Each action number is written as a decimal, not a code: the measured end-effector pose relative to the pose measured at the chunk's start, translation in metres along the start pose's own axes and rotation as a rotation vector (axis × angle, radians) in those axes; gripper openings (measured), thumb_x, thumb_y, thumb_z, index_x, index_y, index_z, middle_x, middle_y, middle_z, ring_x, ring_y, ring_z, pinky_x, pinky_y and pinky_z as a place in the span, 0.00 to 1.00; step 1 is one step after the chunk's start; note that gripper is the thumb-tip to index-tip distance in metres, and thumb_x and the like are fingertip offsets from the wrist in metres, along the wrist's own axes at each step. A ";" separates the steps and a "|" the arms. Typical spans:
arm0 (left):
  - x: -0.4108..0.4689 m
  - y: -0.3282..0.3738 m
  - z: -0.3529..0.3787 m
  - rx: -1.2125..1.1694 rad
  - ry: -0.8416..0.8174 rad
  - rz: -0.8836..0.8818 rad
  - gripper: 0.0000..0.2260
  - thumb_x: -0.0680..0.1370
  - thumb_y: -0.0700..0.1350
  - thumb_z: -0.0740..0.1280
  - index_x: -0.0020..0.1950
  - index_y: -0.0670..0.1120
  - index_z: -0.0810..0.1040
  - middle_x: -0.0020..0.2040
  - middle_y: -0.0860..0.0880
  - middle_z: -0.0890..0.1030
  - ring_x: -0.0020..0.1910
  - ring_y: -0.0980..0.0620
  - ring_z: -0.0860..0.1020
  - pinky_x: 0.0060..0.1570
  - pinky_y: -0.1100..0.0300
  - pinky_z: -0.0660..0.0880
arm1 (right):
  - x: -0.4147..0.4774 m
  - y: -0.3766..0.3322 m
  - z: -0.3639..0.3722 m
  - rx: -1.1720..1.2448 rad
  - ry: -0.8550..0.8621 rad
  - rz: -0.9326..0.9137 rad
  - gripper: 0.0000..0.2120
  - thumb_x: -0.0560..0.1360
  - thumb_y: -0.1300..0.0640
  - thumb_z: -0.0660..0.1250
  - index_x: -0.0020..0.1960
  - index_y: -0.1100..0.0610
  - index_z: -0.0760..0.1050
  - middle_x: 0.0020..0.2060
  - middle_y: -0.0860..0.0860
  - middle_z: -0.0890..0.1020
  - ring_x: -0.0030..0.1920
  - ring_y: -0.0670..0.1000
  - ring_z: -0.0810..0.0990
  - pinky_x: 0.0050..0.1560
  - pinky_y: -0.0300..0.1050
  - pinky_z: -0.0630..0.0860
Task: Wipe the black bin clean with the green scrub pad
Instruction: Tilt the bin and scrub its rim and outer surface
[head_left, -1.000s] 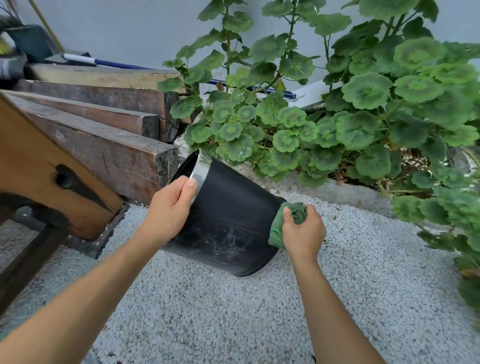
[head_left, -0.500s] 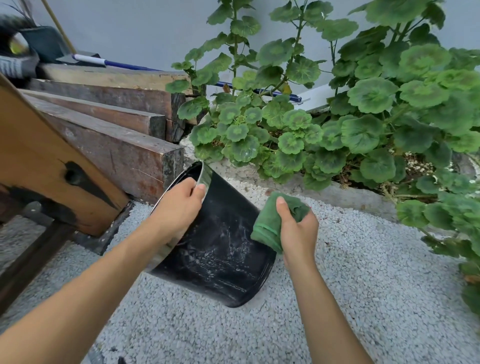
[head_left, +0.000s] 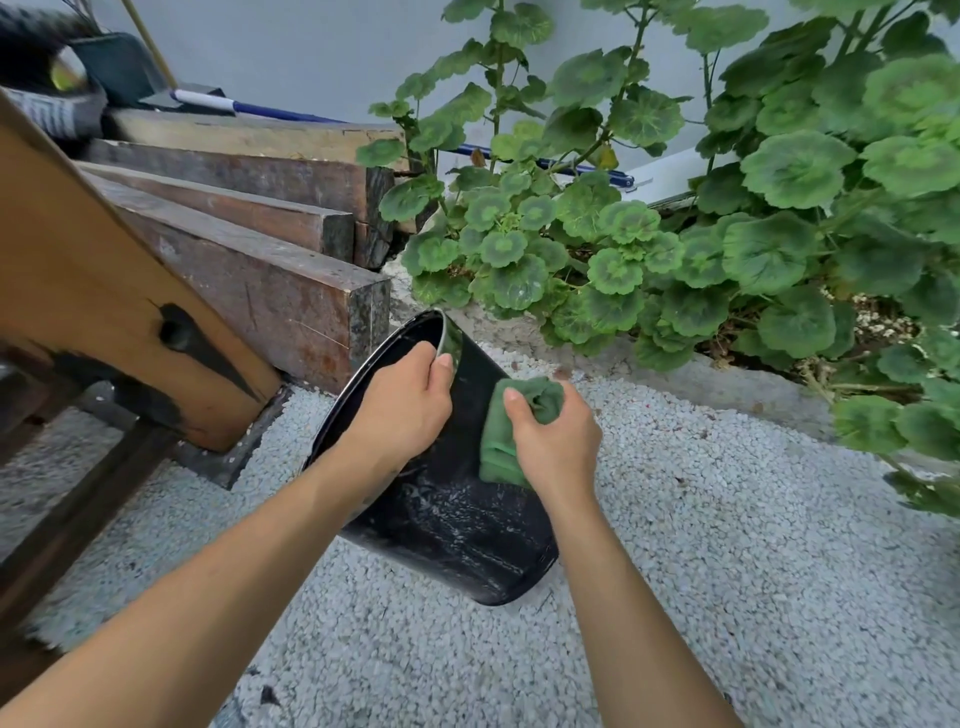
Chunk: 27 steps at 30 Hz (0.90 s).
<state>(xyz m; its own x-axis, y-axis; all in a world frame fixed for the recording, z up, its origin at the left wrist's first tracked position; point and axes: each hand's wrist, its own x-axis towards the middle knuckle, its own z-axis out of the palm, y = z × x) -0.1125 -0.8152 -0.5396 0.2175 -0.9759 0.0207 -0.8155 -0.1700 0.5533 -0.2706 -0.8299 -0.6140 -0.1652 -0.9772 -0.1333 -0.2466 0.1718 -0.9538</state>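
Black bin (head_left: 457, 525) tilted on gravel (head_left: 727, 545); interior dark, contents unseen

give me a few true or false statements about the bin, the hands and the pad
1. The black bin stands upright on the gravel. False: it is tilted, mouth toward the wooden beams.
2. The left hand grips the bin's rim. True.
3. The right hand presses the green scrub pad on the bin's outer wall. True.
4. The pad is inside the bin. False: it is outside.
5. Whitish smears show on the bin's side. True.
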 end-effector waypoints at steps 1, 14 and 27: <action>0.000 -0.002 -0.002 0.005 -0.001 -0.001 0.17 0.86 0.51 0.55 0.38 0.48 0.61 0.32 0.48 0.69 0.31 0.49 0.68 0.32 0.54 0.60 | 0.003 0.013 -0.007 -0.025 0.006 0.048 0.13 0.77 0.46 0.74 0.55 0.53 0.80 0.47 0.44 0.83 0.49 0.50 0.82 0.49 0.45 0.76; -0.015 -0.004 -0.005 -0.027 -0.041 0.065 0.18 0.86 0.54 0.53 0.38 0.49 0.62 0.31 0.49 0.68 0.30 0.50 0.67 0.32 0.51 0.63 | -0.004 0.031 -0.033 0.077 0.123 0.165 0.09 0.77 0.50 0.76 0.45 0.47 0.75 0.45 0.44 0.82 0.47 0.47 0.83 0.40 0.40 0.74; -0.028 -0.040 -0.020 -0.049 0.007 0.081 0.17 0.86 0.52 0.53 0.38 0.50 0.62 0.32 0.51 0.68 0.32 0.51 0.68 0.34 0.53 0.64 | -0.031 -0.029 0.030 -0.019 -0.012 -0.183 0.10 0.77 0.46 0.73 0.47 0.51 0.76 0.41 0.45 0.83 0.43 0.46 0.81 0.45 0.45 0.78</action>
<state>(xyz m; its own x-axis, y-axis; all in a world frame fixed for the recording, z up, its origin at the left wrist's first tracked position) -0.0751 -0.7779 -0.5458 0.1561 -0.9851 0.0725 -0.8031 -0.0838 0.5899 -0.2300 -0.8082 -0.5903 -0.1048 -0.9938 0.0383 -0.2894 -0.0064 -0.9572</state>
